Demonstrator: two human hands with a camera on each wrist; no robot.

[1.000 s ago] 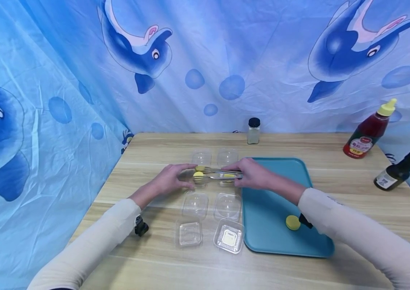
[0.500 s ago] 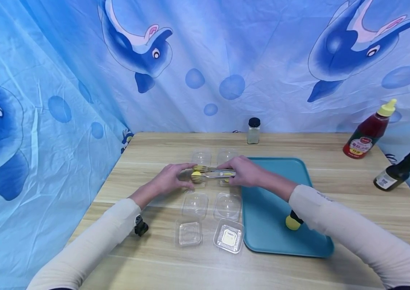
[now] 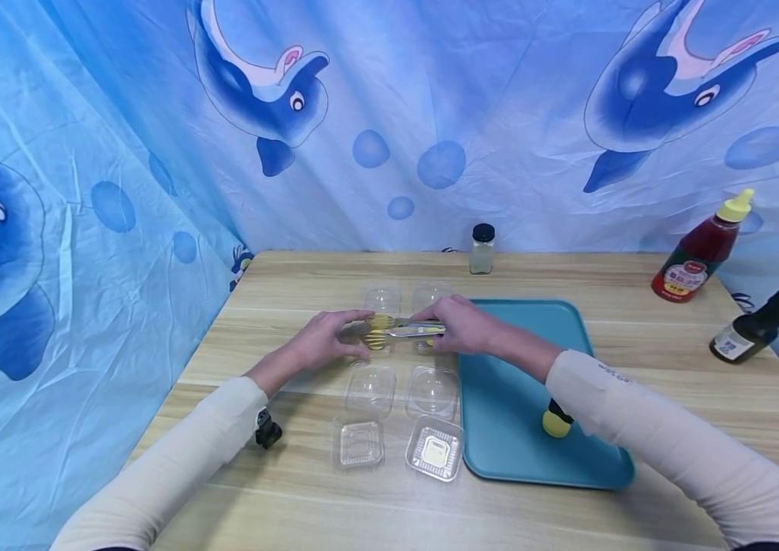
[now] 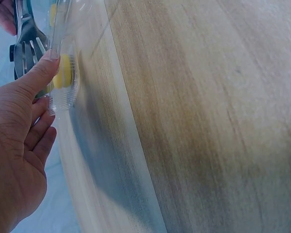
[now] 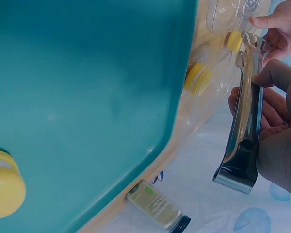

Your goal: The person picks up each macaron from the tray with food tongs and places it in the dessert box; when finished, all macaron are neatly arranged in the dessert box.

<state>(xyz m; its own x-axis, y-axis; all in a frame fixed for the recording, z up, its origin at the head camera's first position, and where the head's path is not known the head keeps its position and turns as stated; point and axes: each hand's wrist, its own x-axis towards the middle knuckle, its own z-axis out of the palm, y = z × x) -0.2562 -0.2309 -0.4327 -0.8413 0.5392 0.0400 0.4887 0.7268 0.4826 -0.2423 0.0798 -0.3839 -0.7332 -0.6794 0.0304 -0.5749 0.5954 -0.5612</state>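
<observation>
My right hand [image 3: 461,325] grips metal serving tongs [image 5: 245,116] by their arms. The slotted tips of the tongs [image 3: 377,330] stand over a yellow macaron [image 4: 63,72] in a clear plastic box [image 4: 65,99]. Whether the tips touch the macaron, I cannot tell. At the left side of that box is my left hand [image 3: 324,338], pinching its wall with the thumb on one face and fingers behind. A second box, just right of it, holds another yellow macaron [image 5: 198,79], partly hidden by the right hand in the head view.
On the right lies a blue-green tray [image 3: 513,413] with a yellow macaron [image 3: 555,424] on it. Several clear boxes with lids, one an open box [image 3: 435,448], stand in front of the hands. A spice jar [image 3: 482,249], red sauce bottle [image 3: 699,252] and dark bottle [image 3: 757,329] stand farther back.
My right hand has moved a little left with the tongs, whose tips now cover the macaron in the left box. The left hand has stayed in place.
</observation>
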